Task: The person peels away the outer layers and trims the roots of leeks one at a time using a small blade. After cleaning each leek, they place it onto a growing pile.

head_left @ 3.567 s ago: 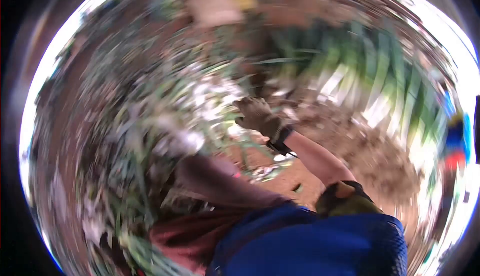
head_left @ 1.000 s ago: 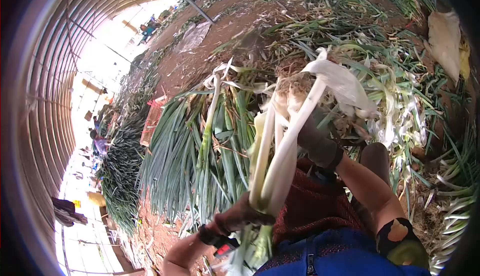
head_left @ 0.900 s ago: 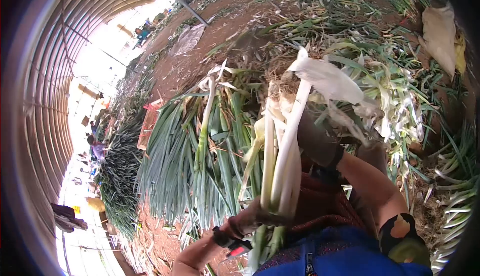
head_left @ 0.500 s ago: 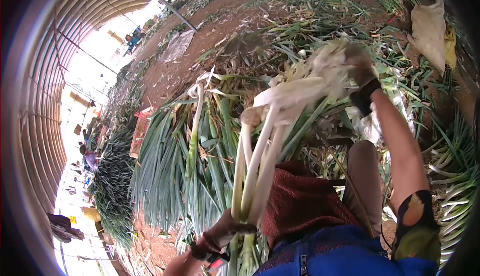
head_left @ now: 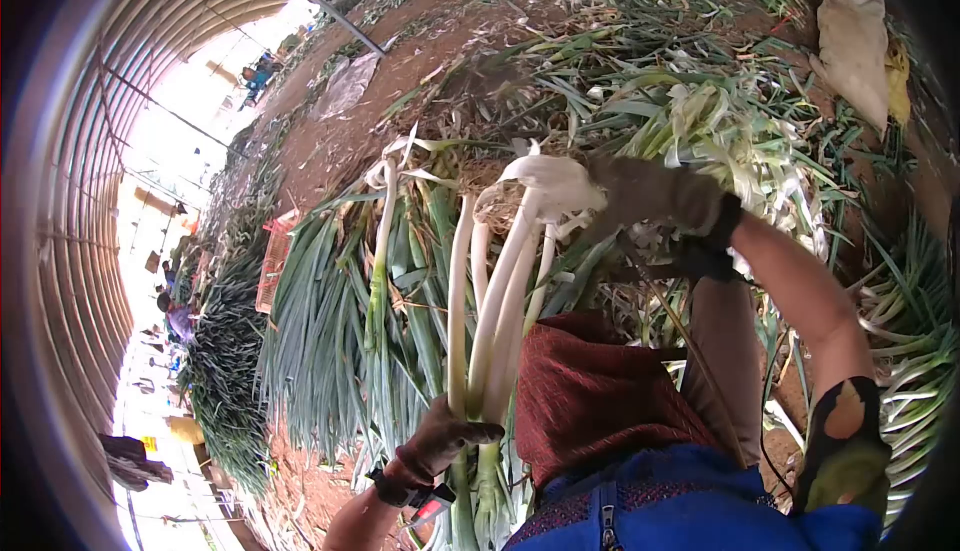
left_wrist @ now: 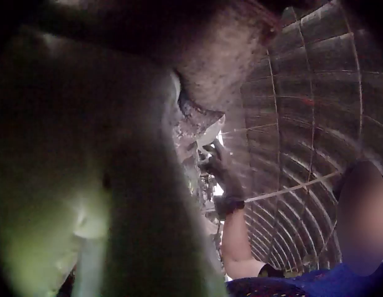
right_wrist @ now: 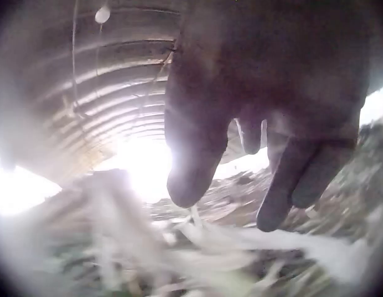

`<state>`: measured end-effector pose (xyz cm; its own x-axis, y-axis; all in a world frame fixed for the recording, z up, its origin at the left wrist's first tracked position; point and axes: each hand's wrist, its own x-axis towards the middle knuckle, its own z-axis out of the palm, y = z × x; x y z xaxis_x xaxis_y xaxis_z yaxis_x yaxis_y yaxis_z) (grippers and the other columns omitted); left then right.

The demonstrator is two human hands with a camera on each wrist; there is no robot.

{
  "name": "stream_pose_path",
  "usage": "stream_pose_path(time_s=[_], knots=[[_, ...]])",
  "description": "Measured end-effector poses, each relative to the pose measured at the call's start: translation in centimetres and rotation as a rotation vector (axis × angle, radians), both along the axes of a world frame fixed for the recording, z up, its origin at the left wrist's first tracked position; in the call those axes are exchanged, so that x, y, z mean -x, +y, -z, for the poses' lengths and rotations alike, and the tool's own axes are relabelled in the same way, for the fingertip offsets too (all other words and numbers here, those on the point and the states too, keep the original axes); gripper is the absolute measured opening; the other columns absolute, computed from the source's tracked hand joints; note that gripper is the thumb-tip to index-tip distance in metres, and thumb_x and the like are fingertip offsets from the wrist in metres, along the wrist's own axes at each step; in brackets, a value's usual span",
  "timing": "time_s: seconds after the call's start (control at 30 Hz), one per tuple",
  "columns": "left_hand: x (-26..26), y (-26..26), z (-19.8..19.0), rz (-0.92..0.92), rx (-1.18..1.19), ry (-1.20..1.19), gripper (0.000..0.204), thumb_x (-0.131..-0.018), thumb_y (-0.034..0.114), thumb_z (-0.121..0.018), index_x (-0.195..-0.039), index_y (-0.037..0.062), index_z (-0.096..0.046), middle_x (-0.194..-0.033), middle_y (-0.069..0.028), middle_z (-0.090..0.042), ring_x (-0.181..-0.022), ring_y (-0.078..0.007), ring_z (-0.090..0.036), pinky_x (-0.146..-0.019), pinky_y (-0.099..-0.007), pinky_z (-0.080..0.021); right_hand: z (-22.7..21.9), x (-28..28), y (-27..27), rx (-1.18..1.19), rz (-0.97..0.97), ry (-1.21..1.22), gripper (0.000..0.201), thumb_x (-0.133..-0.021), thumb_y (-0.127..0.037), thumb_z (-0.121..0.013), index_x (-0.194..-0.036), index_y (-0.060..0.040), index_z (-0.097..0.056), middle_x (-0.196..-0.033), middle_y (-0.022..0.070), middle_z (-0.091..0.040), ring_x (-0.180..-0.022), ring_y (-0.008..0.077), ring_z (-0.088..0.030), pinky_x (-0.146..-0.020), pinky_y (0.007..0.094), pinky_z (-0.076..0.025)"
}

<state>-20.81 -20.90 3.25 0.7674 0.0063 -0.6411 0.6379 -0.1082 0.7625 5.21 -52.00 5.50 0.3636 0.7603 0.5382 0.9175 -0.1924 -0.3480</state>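
In the head view, my gloved left hand grips a bunch of large green onions low on the stalks, white shafts and roots pointing up. A loose white outer skin hangs over the top beside the roots. My gloved right hand, blurred, is right by that skin. The right wrist view shows the right hand's fingers straight and spread from the thumb, with a pale strip of skin beyond them. In the left wrist view, blurred green stalks fill the left side below the left glove.
A heap of green onions lies to the left. Peeled skins and leaves are piled at the right, and a row of onions lies beyond. A red crate and a pale sack stand farther off.
My right hand swung from the roots out to the right with peeled skins, then came back toward the bunch without them. The left hand, still gripping the onions, has shifted left.
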Motion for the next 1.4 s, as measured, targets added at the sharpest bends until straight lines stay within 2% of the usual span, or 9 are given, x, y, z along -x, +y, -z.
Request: stream_pose_path(time_s=[0.17,0.3,0.43,0.6,0.7,0.83,1.03,1.2,1.4], knots=[[0.8,-2.3,-1.5,0.052,0.055,0.009,0.051,-0.067,0.004,-0.084,-0.112,0.0005,-0.061,-0.095,-0.0003,-0.062,-0.084,-0.0098,-0.059,-0.071,-0.0255,-0.049,5.6,-0.7,4.2,-0.136,0.145,0.481,0.037,-0.096,-0.030,-0.051,-0.129,-0.0167,-0.055,-0.102,0.0114,-0.067,-0.097,0.0288,-0.064,-0.089,0.0433,-0.048],[1.6,-2.4,-2.0,0.049,0.085,0.066,0.058,-0.069,0.003,-0.083,-0.120,-0.0005,-0.056,-0.100,-0.0039,-0.064,-0.085,-0.0131,-0.062,-0.075,-0.0283,-0.052,1.9,0.4,1.4,0.098,0.426,0.097,0.031,-0.074,-0.033,-0.075,-0.095,-0.0112,-0.070,-0.084,0.0096,-0.069,-0.088,0.0249,-0.067,-0.084,0.0376,-0.051],[-0.2,-2.7,-1.3,0.085,0.078,0.106,0.063,-0.070,0.001,-0.082,-0.126,-0.0001,-0.053,-0.104,-0.0079,-0.067,-0.088,-0.0173,-0.066,-0.080,-0.0318,-0.055,9.5,-8.7,-0.4,0.086,0.625,-0.085,0.019,-0.078,-0.029,-0.067,-0.087,-0.0127,-0.069,-0.083,0.0114,-0.068,-0.081,0.0299,-0.066,-0.074,0.0430,-0.051],[4.3,-2.1,-0.3,0.051,0.070,0.103,0.060,-0.068,0.011,-0.087,-0.119,-0.0004,-0.058,-0.099,-0.0031,-0.064,-0.085,-0.0130,-0.059,-0.074,-0.0284,-0.050,13.9,-20.8,-19.3,0.354,1.122,-0.151,0.013,-0.084,-0.018,-0.061,-0.090,-0.0067,-0.063,-0.090,0.0172,-0.066,-0.089,0.0331,-0.063,-0.078,0.0441,-0.050],[4.8,-1.0,1.4,0.141,-0.065,0.183,0.057,-0.067,0.014,-0.088,-0.114,-0.0004,-0.060,-0.097,-0.0028,-0.063,-0.084,-0.0129,-0.059,-0.074,-0.0286,-0.049,8.3,-18.6,-21.9,0.411,1.090,0.018,0.028,-0.078,-0.019,-0.067,-0.100,-0.0026,-0.063,-0.091,0.0188,-0.067,-0.084,0.0340,-0.066,-0.074,0.0431,-0.052],[3.4,-1.2,3.6,0.172,-0.149,-0.045,0.051,-0.068,0.013,-0.086,-0.110,-0.0016,-0.061,-0.089,-0.0038,-0.065,-0.075,-0.0113,-0.060,-0.065,-0.0284,-0.050,5.2,-12.3,-15.3,0.491,0.656,0.524,0.093,-0.063,-0.025,-0.083,-0.144,-0.0052,-0.041,-0.124,0.0165,-0.063,-0.113,0.0269,-0.060,-0.098,0.0354,-0.047],[2.7,-2.9,2.8,0.344,-0.212,-0.024,0.050,-0.069,0.015,-0.086,-0.110,-0.0005,-0.061,-0.087,-0.0049,-0.066,-0.072,-0.0107,-0.060,-0.062,-0.0281,-0.050,5.8,-5.1,-5.6,0.373,0.093,0.748,0.110,-0.069,-0.045,-0.085,-0.152,-0.0062,-0.025,-0.151,0.0222,-0.036,-0.138,0.0307,-0.039,-0.112,0.0393,-0.035],[3.2,-3.2,2.1,0.453,-0.187,0.069,0.055,-0.070,0.020,-0.087,-0.115,0.0007,-0.061,-0.093,-0.0098,-0.070,-0.083,-0.0171,-0.064,-0.077,-0.0332,-0.052,6.4,-1.1,-0.6,0.370,-0.012,0.410,0.079,-0.073,-0.035,-0.078,-0.136,-0.0057,-0.040,-0.134,0.0198,-0.047,-0.122,0.0315,-0.048,-0.101,0.0405,-0.042],[3.6,-4.6,0.5,0.488,-0.177,-0.015,0.065,-0.069,0.018,-0.088,-0.124,0.0024,-0.058,-0.099,-0.0106,-0.069,-0.086,-0.0165,-0.064,-0.079,-0.0319,-0.053,11.4,-4.5,-2.7,0.404,0.345,-0.119,0.043,-0.078,-0.022,-0.070,-0.117,-0.0050,-0.058,-0.112,0.0169,-0.061,-0.102,0.0324,-0.059,-0.087,0.0419,-0.049]])
